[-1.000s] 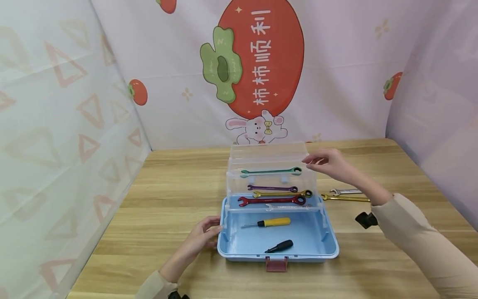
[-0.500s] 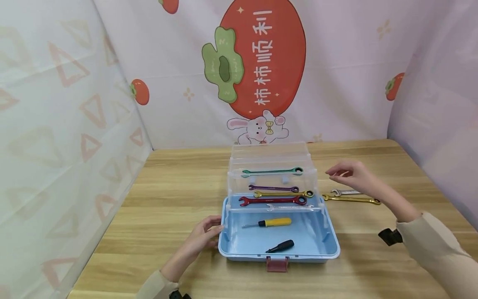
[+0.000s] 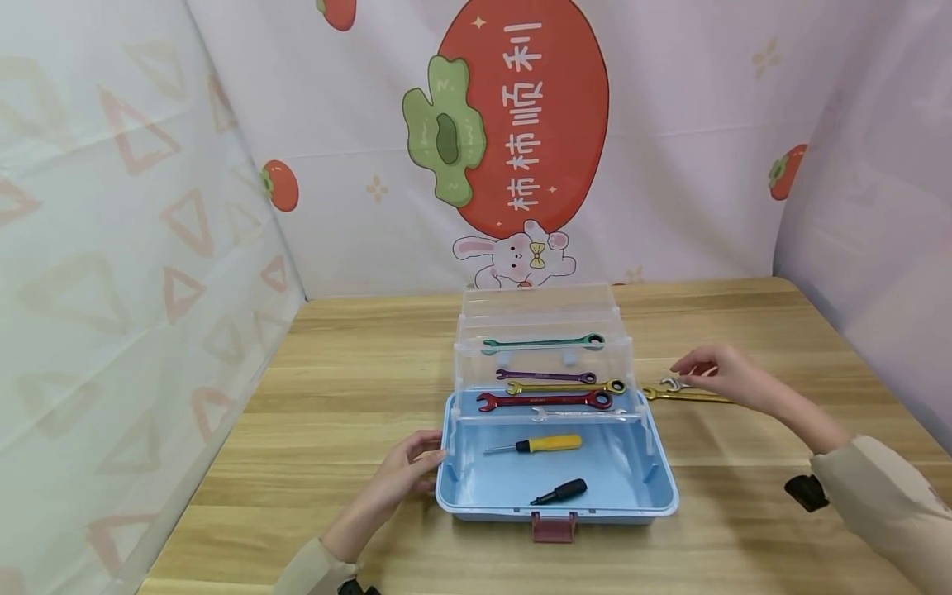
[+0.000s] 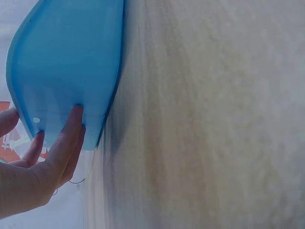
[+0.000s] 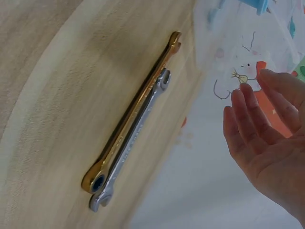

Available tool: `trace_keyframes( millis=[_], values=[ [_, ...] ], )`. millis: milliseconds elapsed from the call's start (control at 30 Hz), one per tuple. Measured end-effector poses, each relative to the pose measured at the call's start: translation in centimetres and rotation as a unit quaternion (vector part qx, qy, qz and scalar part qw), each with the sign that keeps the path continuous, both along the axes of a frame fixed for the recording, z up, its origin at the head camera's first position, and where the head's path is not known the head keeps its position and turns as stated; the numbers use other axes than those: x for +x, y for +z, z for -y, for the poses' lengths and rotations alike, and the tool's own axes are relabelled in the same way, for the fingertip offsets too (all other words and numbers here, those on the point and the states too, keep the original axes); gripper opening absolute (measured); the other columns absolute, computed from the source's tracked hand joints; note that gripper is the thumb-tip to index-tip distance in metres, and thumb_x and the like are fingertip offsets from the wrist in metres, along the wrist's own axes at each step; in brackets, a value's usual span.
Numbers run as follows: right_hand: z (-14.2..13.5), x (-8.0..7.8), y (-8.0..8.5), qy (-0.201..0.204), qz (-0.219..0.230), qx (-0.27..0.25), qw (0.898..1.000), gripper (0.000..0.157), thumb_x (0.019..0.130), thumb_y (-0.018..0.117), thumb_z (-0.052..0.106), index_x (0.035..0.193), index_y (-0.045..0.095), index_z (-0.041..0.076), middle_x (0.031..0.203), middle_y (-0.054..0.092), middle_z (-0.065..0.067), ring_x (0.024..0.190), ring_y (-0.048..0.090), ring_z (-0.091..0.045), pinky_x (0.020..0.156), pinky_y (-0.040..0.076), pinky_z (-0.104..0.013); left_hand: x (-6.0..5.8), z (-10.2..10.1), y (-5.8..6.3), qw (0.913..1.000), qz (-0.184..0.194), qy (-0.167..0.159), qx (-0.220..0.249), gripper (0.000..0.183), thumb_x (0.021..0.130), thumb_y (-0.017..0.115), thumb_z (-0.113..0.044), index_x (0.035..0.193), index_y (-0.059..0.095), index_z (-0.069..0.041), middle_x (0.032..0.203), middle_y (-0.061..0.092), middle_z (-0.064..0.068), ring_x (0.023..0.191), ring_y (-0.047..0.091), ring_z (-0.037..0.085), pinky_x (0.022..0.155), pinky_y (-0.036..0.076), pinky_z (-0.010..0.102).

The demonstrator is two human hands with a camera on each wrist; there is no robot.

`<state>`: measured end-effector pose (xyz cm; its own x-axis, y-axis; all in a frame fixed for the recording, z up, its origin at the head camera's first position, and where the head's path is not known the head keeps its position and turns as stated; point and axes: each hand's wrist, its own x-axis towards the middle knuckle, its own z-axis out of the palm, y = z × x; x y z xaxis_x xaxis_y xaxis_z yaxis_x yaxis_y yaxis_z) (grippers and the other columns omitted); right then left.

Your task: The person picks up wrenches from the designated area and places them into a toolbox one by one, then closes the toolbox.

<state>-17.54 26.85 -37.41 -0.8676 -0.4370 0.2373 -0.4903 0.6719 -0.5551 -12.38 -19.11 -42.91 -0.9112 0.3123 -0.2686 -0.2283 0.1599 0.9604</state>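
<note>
Right hand has dropped, empty fingers bent, near the unpacked gold ratcheting wrench and silver wrench; five wrenches lie in the toolbox, left hand spread-fingered against it.

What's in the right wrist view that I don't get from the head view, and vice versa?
Only in the right wrist view: the ring end of a gold wrench and the adjacent end of a silver wrench.
Only in the head view: the left hand, yellow screwdriver, black tool and red wrench.
Shared: the right hand, and those two wrenches' opposite ends, on the wooden table.
</note>
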Motion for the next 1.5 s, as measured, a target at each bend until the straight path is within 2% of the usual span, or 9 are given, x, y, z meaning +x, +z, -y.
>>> trace_keyframes(
  millis=[200,400,733,1033,1500],
  values=[
    [-0.6,-0.1,-0.9,-0.006,0.032,0.015,0.999,0.011,0.077,0.062,-0.004,0.087,0.065,-0.007,0.078,0.065,-0.008,0.068,0.052,0.002,0.057,0.048,-0.022,0.1,0.0,0.1,1.0000,-0.002,-0.002,0.000,0.051,0.088,0.055,-0.024,0.126,0.038,0.006,0.123,0.044,0.023,0.092,0.054,0.018,0.070,0.052,0.035],
    [-0.7,-0.1,-1.4,-0.021,0.061,0.053,0.997,0.013,0.077,0.063,0.001,0.088,0.065,-0.005,0.080,0.064,-0.006,0.069,0.052,-0.004,0.057,0.046,-0.021,0.1,-0.1,0.2,1.0000,0.003,0.001,0.003,0.052,0.087,0.056,-0.023,0.125,0.037,0.007,0.124,0.042,0.024,0.093,0.053,0.019,0.070,0.051,0.034],
    [-1.0,-0.6,-2.2,-0.018,0.069,0.072,0.995,0.012,0.075,0.063,-0.003,0.087,0.065,-0.006,0.082,0.064,-0.010,0.070,0.053,-0.011,0.057,0.045,-0.023,0.0,0.0,0.3,1.0000,0.003,-0.001,0.003,0.052,0.088,0.055,-0.023,0.125,0.037,0.007,0.124,0.042,0.024,0.093,0.053,0.019,0.070,0.051,0.035],
    [-1.1,-1.1,-2.9,-0.026,0.083,0.097,0.992,0.013,0.073,0.064,-0.003,0.085,0.065,-0.006,0.078,0.063,-0.007,0.069,0.055,-0.014,0.058,0.046,-0.025,0.1,0.0,0.3,1.0000,0.001,0.000,-0.003,0.053,0.088,0.055,-0.025,0.126,0.036,0.007,0.125,0.041,0.025,0.093,0.053,0.019,0.068,0.052,0.035],
    [-1.6,-1.8,-3.9,-0.031,0.098,0.131,0.986,0.012,0.071,0.067,-0.001,0.083,0.067,-0.003,0.077,0.063,-0.005,0.068,0.053,-0.013,0.057,0.045,-0.027,0.1,0.0,0.2,1.0000,0.002,-0.002,-0.005,0.053,0.088,0.055,-0.025,0.126,0.037,0.007,0.124,0.042,0.024,0.093,0.053,0.019,0.070,0.052,0.037]
  ],
)
